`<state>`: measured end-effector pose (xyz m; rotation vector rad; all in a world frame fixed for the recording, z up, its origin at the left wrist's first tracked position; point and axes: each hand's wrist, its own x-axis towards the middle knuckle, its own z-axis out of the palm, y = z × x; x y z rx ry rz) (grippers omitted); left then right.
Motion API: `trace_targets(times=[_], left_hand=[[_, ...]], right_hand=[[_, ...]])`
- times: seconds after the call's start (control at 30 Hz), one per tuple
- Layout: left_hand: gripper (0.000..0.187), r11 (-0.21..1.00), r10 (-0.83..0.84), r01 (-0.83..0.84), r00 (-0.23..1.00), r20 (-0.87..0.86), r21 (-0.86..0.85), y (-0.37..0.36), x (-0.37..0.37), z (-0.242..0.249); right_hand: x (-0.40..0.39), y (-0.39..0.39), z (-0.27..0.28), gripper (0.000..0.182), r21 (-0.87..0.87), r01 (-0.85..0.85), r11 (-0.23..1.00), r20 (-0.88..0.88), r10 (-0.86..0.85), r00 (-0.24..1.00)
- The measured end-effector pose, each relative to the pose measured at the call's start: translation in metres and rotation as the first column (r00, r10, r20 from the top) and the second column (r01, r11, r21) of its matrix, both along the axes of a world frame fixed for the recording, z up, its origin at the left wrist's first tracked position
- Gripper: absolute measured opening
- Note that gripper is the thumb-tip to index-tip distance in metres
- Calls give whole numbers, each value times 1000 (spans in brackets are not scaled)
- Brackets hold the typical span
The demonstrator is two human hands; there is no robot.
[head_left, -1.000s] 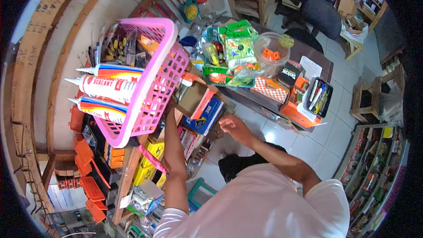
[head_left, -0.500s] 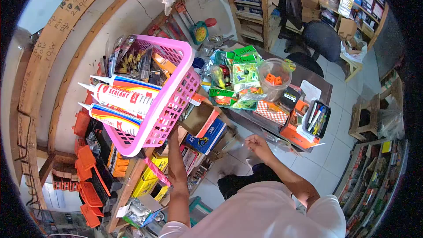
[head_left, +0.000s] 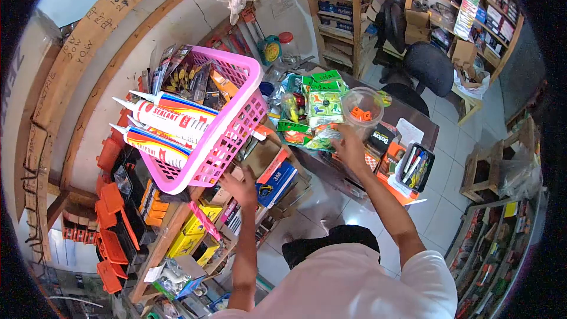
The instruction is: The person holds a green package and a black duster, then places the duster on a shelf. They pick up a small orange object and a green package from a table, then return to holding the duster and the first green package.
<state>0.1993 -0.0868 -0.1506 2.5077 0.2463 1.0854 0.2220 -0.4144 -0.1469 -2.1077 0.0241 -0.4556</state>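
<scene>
My left hand [head_left: 239,189] is just below the pink plastic basket [head_left: 221,139], beside the open cardboard boxes on the shelf. Its fingers are spread, and nothing shows in them. The basket holds silicone sealant tubes [head_left: 171,119] with white nozzles, plus packaged tools. My right hand [head_left: 349,149] reaches to the near right edge of a pile of green packets [head_left: 325,109] in a green tray. Its fingers bend down at the packets; whether they grip one is hidden. Just beyond it stands a clear plastic tub [head_left: 362,108] with orange pieces inside.
On the dark table [head_left: 428,133] are a black pen tray [head_left: 417,167] and an orange box. A blue 3M box [head_left: 276,184] and yellow boxes [head_left: 192,230] fill the shelf below the basket. Orange cases [head_left: 109,230] hang at left. A black chair [head_left: 428,68] stands behind the table.
My right hand has moved from above the floor, forward to the packets on the table. My left hand, earlier hidden under the basket, has drawn back into view with its fingers spread.
</scene>
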Motion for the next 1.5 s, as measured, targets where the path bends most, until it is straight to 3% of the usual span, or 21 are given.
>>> trace_targets(times=[0.07, 0.17, 0.27, 0.33, 0.37, 0.4, 0.43, 0.47, 0.5, 0.6, 0.67, 0.77, 0.83, 0.97, 1.03, 1.13, 1.2, 1.27, 1.33, 1.4, 1.5], left_hand=[[38, 966, -211, 219, 975, 69, -136, -29, -41, -3], [35, 789, -516, 511, 853, 84, -341, -84, -95, -19], [33, 697, -697, 675, 717, -8, -242, -113, -110, -14], [32, 335, -817, 489, 577, 10, -805, -124, -103, -43], [36, 234, -843, 300, 537, -40, -925, -125, -98, -59], [36, 230, -839, 304, 544, -29, -925, -127, -95, -55], [47, -3, -863, 28, 506, 17, -1000, -126, -87, -48], [58, -229, -872, -259, 482, 80, -938, -124, -82, -42], [58, -241, -862, -250, 498, 89, -938, -123, -79, -39], [72, -538, -790, -366, 533, 304, -759, -115, -78, -39], [68, -808, -578, -395, 387, 719, -438, -112, -78, -56], [58, -606, -778, -248, 387, 496, -756, -108, -112, -73], [55, -776, -630, -301, 330, 703, -554, -103, -138, -159], [52, -896, -443, -182, 349, 826, -405, -97, -186, -108], [51, -835, -523, -123, 479, 705, -536, -82, -209, -84], [53, -902, -398, -101, 573, 717, -419, -69, -234, -50], [55, -898, -377, -51, 603, 703, -438, -57, -255, -35], [53, -755, -383, -21, 825, 415, -655, -43, -277, -26], [50, -617, -420, -51, 866, 273, -786, -26, -295, -43], [49, -551, -277, 78, 922, 271, -831, -8, -310, -78], [49, -546, -160, 152, 946, 281, -824, 14, -319, -34]], right_hand=[[11, 0, -16, 31, -196, -15, 981, -25, 11, 1000], [19, 1, -24, 22, -169, -5, 986, 101, 22, 995], [11, 8, -4, 15, -88, 11, 996, 180, 5, 984], [4, 9, 11, 14, -102, -2, 995, 188, 21, 982], [-2, 8, 18, 12, -106, -5, 994, 192, 25, 981], [-8, 5, 27, 12, -114, -12, 993, 199, 35, 979], [-13, 2, 38, 12, -54, -98, 994, 194, 107, 975], [-20, 0, 47, 13, 7, -187, 982, 189, 183, 965], [-29, -4, 59, 13, -1, -206, 979, 192, 202, 960], [-49, -19, 74, 13, -24, -524, 851, 220, 516, 828], [-66, -17, 85, 16, 108, -694, 711, 129, 682, 719], [-78, -7, 89, 30, 267, -886, 379, 97, 904, 416], [-85, 9, 92, 30, 398, -887, 232, 57, 959, 277], [-80, 46, 80, 31, 518, -854, -59, 50, 998, -38], [-81, 72, 78, 30, 543, -834, -103, 60, 995, -83], [-76, 108, 69, 30, 557, -816, -158, 87, 987, -132], [-73, 139, 79, 39, 760, -650, 1, 9, 1000, 11], [-67, 178, 81, 43, 652, -744, 146, -26, 985, 171], [-66, 213, 87, 43, 725, -632, 274, -128, 955, 267], [-66, 246, 92, 42, 839, -505, 201, -112, 973, 202], [-66, 279, 104, 41, 974, -221, 44, -26, 996, 84]])
